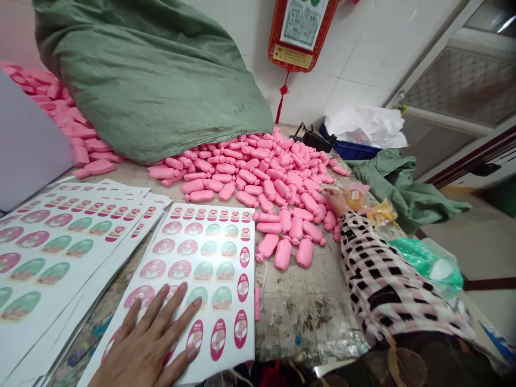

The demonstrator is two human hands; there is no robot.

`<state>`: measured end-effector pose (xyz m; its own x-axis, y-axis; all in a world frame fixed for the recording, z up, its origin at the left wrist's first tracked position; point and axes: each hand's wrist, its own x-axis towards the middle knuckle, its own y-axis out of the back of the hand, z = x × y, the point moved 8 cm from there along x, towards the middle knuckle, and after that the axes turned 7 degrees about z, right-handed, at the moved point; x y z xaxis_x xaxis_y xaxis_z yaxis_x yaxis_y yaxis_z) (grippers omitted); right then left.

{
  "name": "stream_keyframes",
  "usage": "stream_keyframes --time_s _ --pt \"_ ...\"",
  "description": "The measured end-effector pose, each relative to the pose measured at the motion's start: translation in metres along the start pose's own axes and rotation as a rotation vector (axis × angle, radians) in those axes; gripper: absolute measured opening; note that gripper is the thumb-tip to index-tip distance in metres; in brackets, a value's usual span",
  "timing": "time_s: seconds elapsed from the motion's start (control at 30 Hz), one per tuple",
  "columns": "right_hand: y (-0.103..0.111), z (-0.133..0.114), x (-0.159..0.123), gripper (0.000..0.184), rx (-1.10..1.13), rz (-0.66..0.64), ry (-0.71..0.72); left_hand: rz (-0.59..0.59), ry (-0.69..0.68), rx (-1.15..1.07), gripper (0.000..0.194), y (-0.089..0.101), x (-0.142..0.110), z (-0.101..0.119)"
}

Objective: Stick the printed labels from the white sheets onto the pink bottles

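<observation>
Sticker sheet [209, 263] under spread left grip [145, 344], right grip [337, 202] unclear beside pink bottles [269, 189], green sack [161, 86] behind

Wht sticker sheet [192, 280], flat, pink & grn labels [225, 270], pink btls [269, 190] heaped beyond, to R

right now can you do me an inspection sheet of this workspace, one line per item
Surface: table worn and stained, with a blue speck near the front
Job's things: sticker sheet under the left hand; more sticker sheets at left; heap of pink bottle-shaped pieces behind
Clutter: plastic packets and green plastic bag at right
Hands: left hand flat on the sheet, fingers spread; right hand at the heap's right edge, grip unclear
Cables: nothing seen
Surroundings: large green cloth over part of the heap; blue bin with white material; red hanging on the tiled wall
</observation>
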<state>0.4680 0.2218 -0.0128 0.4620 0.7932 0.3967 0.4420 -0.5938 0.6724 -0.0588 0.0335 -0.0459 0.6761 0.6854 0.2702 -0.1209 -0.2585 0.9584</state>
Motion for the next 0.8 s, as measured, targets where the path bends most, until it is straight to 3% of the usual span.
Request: stream_keyframes --time_s 0.1,0.2,0.57,0.7,0.8 --pt "-0.016 0.011 -0.009 0.03 0.071 -0.097 -0.071 -0.024 0.017 -0.013 0.065 -0.005 -0.002 0.0" --pt "-0.027 0.003 -0.029 0.035 0.153 -0.166 -0.085 -0.037 0.042 -0.038 0.064 -0.009 -0.005 -0.002" --pt "-0.035 -0.087 -0.111 0.045 0.33 -0.248 0.058 -0.003 0.071 -0.06 0.057 -0.009 -0.003 -0.004" --pt "-0.016 -0.1 -0.133 0.044 0.318 -0.318 0.102 -0.05 0.103 -0.092 0.057 -0.01 0.0 -0.004" --pt "0.024 -0.075 -0.14 0.047 0.254 -0.237 0.066 -0.049 0.106 -0.098 0.059 -0.009 0.0 -0.004"
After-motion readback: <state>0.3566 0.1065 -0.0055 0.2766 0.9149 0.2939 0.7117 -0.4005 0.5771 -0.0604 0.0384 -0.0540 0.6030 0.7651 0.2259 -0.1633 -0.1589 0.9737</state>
